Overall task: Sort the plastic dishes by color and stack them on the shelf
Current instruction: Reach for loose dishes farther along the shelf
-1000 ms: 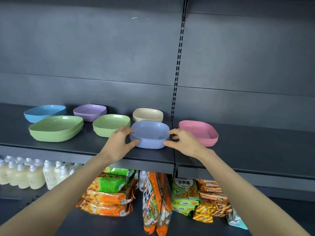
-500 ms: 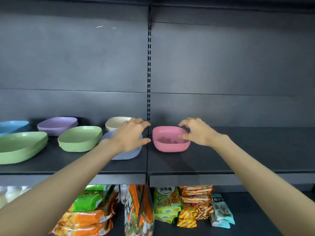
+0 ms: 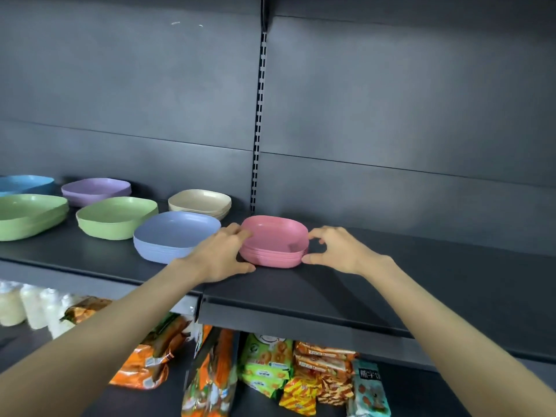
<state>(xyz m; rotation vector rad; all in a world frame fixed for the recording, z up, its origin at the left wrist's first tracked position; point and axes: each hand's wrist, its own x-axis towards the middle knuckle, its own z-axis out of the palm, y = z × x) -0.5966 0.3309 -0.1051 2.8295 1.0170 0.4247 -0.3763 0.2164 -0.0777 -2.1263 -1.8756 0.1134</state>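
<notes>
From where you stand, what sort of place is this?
Most likely a shop aisle. The dark metal shelf has a slotted upright behind it, snack packets and pale bottles fill the level below, and sorted dishes such as the pink stack sit out like stock.

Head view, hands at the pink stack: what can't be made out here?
Head view only:
- Pink stack: dish count unclear, rims too fine; left hand and right hand cover its sides.
- Blue dish and large green stack: cut off by the left edge.
- Bottles below: blurred, labels unreadable.
- Snack packets: tops hidden by the shelf, some by the forearms.
</notes>
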